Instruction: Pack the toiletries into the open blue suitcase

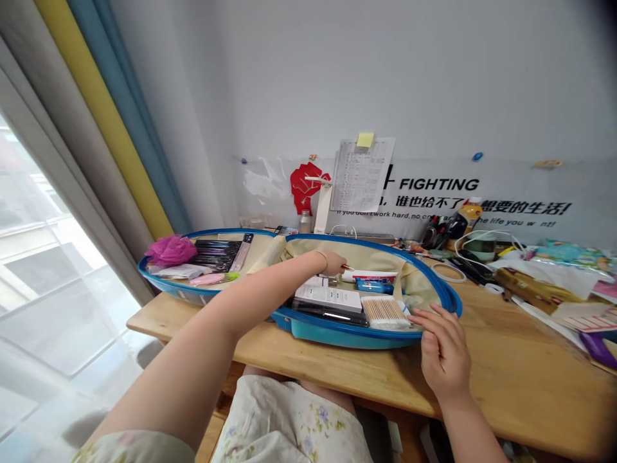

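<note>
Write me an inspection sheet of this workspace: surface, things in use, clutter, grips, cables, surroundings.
Surface: wooden table.
Things in use: open blue suitcase, items in both halves; cotton swabs inside, near its front edge.
Clutter: brown pouch and yellow bottle, right of the suitcase.
Grips: left hand over the suitcase, its hold unclear; right hand open at its edge, contact unclear.
Cables: white cord, back right.
Surroundings: wall with lettering; curtain.

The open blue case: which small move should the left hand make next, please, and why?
Probably lay the slim item down beside the white-and-red tube: the left hand seems to pinch it inside the case, close to that tube, and the open right hand is at the rim.
</note>
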